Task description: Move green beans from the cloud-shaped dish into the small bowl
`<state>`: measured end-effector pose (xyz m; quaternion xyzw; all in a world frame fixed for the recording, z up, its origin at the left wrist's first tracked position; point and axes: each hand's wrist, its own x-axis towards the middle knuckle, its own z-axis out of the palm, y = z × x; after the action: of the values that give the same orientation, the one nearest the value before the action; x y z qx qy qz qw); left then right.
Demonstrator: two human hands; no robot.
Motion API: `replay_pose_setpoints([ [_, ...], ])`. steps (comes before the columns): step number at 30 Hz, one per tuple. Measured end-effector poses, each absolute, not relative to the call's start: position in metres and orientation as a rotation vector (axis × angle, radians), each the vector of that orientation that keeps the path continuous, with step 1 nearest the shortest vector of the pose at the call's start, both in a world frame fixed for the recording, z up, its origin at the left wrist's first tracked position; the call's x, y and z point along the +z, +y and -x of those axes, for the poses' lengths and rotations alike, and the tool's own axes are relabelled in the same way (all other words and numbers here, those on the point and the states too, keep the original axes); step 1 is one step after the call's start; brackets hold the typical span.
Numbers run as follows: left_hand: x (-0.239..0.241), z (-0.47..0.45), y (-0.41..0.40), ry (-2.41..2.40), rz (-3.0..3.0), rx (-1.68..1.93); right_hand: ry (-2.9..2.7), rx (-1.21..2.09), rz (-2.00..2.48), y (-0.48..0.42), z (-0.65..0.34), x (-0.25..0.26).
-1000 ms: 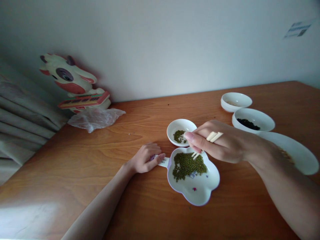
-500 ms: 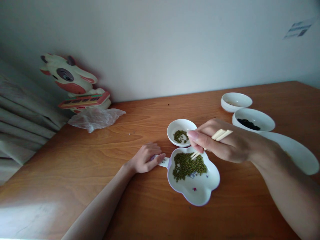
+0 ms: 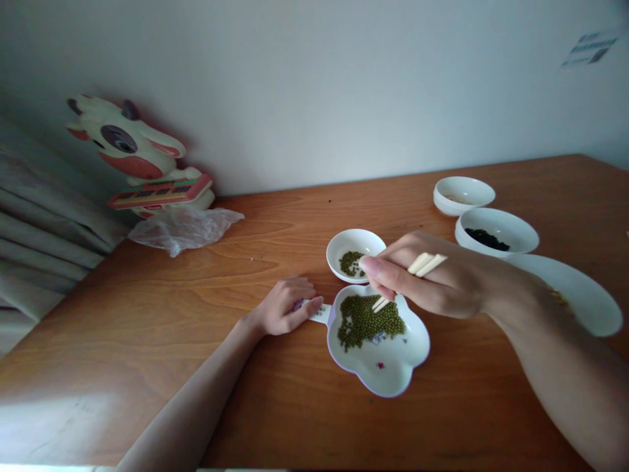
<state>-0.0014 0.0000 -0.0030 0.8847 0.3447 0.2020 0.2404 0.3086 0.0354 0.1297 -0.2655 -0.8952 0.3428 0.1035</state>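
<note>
A flower-shaped dish of green beans lies on the wooden counter, held at its handle by the left hand, thumb on top. The right hand grips 2 chopsticks, tips among the beans. Directly beyond the dish stands 1 small white bowl with more beans, its right side partly behind the right hand. Past that wrist are 2 bowls, the nearer with dark contents, and 1 plate that the right forearm partly covers. At far left, a toy cow with a keyboard leans by the wall, a crumpled plastic bag before it. The counter's back edge meets the wall; its left edge slants along the curtain. Plain wood runs between the bag and the left arm, and below the dish toward the near edge.
</note>
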Motion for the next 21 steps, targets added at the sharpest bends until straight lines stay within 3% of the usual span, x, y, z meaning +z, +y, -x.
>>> replay_pose_setpoints([
  [21, -0.0018, 0.0012, -0.0002, 0.948, -2.447, 0.546, -2.641, 1.01, 0.799, 0.0367, -0.3101, 0.1288],
])
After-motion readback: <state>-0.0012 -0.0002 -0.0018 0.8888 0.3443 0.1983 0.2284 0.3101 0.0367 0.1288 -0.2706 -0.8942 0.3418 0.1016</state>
